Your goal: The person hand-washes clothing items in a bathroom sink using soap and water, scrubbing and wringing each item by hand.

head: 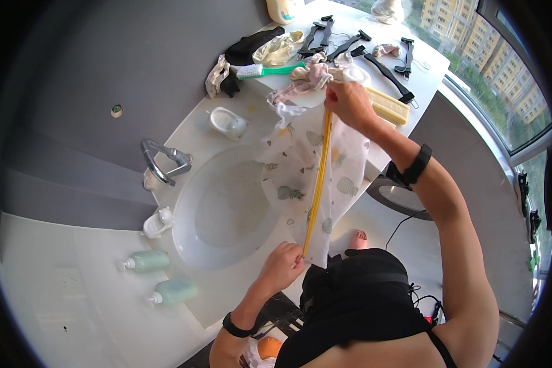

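A white mesh laundry bag (299, 175) with a pineapple print hangs stretched between my hands. My right hand (349, 103) grips the far end of its yellow zipper (323, 170). At the near end of the zipper, my left hand (283, 264) pinches the bag's edge. The zipper runs taut in a nearly straight line, and it looks closed. Left of the bag, and partly behind it, is an oval white washbasin (184, 221). Inside the bag I can make out no contents.
Beyond my right hand lie socks (319, 76), a green-handled scrub brush (271, 70), a yellow soap bar (388, 106) and several black clip hangers (388, 76). A chrome faucet (165, 161), small white soap dishes (227, 123) and two green pump bottles (175, 290) surround the basin.
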`<state>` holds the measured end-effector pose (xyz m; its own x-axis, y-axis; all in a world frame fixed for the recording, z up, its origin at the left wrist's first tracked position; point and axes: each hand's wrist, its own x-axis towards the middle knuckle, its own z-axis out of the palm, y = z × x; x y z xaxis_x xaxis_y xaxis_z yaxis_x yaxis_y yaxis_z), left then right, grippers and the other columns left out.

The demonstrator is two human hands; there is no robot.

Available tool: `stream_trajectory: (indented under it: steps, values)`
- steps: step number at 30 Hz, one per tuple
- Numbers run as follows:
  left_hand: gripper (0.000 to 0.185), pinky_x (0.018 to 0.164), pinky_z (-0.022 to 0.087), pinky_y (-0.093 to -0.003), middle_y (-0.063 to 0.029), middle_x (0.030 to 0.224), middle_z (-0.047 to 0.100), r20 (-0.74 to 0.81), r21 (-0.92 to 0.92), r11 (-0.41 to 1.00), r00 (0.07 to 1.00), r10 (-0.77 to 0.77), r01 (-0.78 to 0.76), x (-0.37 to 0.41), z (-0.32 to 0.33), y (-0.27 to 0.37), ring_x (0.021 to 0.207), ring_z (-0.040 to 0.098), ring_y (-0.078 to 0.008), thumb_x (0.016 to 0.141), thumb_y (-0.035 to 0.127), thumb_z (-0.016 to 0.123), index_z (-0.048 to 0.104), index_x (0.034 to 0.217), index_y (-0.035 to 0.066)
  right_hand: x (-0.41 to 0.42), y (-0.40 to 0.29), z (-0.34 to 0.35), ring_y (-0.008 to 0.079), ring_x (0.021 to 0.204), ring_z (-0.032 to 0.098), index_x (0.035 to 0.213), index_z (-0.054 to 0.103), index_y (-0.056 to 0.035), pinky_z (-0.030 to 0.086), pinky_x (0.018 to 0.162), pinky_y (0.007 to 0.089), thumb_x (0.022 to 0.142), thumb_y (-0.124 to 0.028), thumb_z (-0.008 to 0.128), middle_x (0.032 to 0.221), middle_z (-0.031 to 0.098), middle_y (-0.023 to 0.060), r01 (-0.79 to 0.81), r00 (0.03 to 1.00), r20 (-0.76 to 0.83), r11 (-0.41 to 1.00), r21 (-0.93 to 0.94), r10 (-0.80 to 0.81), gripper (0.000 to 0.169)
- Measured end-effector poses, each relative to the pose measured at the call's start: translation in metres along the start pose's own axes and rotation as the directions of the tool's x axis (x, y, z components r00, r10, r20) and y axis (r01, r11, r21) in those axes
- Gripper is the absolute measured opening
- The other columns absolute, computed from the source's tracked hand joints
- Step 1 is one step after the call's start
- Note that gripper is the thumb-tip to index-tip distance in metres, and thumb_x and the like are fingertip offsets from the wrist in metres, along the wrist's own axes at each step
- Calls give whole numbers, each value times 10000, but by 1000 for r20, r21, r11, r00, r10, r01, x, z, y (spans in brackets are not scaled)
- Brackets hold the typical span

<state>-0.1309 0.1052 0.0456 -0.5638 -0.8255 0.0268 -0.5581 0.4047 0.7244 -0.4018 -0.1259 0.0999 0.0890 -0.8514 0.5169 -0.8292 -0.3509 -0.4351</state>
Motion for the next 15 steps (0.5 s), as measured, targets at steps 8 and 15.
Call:
stream_trajectory:
  steps: [8,15]
  values:
    - [749,877,441,-406,-173,1212,476,-519,120,953,836,-179,279,76,-30,-29,1020,530,-284,685,218,765,367,1296,45,-27,-128,-38,268,552,598,759,587,4,487,542,318,715,-17,574,625,588,140,62,964,149,732,678,-219,51]
    - [653,859,467,-364,-124,1210,492,-345,-214,858,786,-513,467,156,3,-84,1032,537,-239,742,165,716,386,1293,51,-82,-154,-30,324,774,604,856,520,22,490,658,403,753,-67,548,788,586,156,404,651,321,672,621,-688,139]
